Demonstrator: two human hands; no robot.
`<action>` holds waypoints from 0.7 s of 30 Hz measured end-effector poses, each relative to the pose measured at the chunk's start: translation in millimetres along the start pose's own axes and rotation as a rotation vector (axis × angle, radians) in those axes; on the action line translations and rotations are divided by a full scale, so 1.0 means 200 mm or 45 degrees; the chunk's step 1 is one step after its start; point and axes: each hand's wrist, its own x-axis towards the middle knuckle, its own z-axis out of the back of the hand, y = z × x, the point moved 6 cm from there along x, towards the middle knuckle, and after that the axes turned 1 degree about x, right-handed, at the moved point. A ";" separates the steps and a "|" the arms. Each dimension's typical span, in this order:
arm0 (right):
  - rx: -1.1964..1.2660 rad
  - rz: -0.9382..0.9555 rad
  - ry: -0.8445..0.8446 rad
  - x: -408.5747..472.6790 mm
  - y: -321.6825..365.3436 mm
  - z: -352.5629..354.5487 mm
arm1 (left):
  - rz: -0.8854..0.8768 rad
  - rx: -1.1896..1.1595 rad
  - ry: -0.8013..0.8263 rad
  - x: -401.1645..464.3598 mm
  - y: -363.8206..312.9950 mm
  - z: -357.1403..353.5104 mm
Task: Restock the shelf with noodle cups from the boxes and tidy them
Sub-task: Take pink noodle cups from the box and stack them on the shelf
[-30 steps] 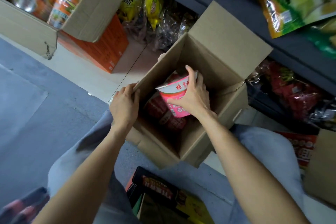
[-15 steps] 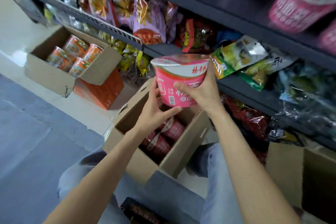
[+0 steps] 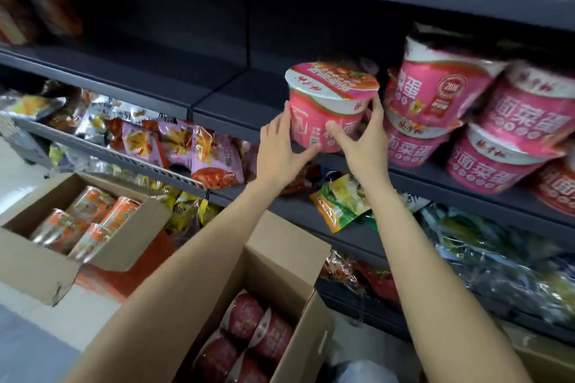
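Gripping the pink noodle cup (image 3: 326, 109) from both sides, the left hand (image 3: 280, 149) is curled against its left wall and the right hand (image 3: 362, 140) is wrapped round its right wall, thumb pressed on the front. The cup is held upright, lid uppermost, its axis vertical and its base at the front lip of the dark shelf (image 3: 217, 93). The stacked pink cups (image 3: 466, 115) stand just to the right of the held cup, nearly touched by the right hand's fingers; to the cup's left the shelf board is bare. Judged from this, the cup is to be pushed straight back from the hands, beside the stack. Below the cup, the open box (image 3: 280, 258) holds more cups.
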 end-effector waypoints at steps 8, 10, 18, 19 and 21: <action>-0.340 -0.170 0.225 0.17 -0.32 -0.08 | 0.271 -0.374 0.488 0.27 0.12 -0.36; -0.467 -0.112 0.206 0.11 -0.32 -0.04 | 0.190 -0.274 0.479 0.23 0.13 -0.31; -0.463 0.080 0.432 -0.62 -0.50 -0.24 | 0.300 0.097 -0.081 -0.69 0.75 0.16; -0.474 0.056 0.507 -0.71 -0.56 -0.31 | 0.414 0.195 0.003 -0.82 0.88 0.16; -0.499 0.024 0.627 -0.86 -0.67 -0.44 | 0.650 0.368 0.285 -1.07 1.15 0.13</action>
